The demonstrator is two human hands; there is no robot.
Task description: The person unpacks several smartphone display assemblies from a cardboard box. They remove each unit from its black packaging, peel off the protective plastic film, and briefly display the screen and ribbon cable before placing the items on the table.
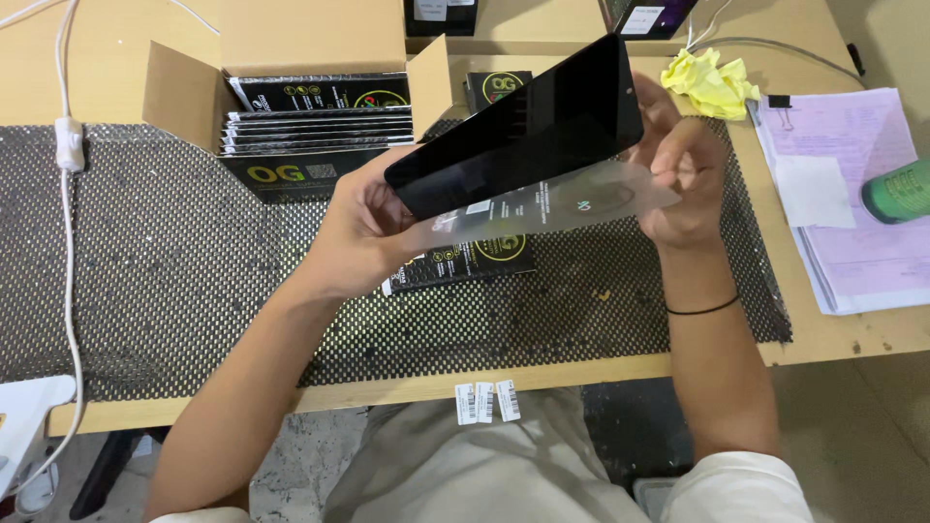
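A black smartphone (528,131) is held tilted above the mat, screen side dark. My left hand (363,228) grips its lower left end. My right hand (678,169) holds its upper right end and pinches a clear protective film sheet (572,203) that hangs just under the phone. Below them a flat black packet (465,263) lies on the black mesh mat (174,261). A thin black band is around my right wrist.
An open cardboard box (310,58) with several black packets (320,131) stands at the back left. A crumpled yellow cloth (712,82), pink papers with a clip (852,203), a green cylinder (896,191) lie right. A white cable (68,242) runs down the left. Sticker labels (487,401) sit on the table edge.
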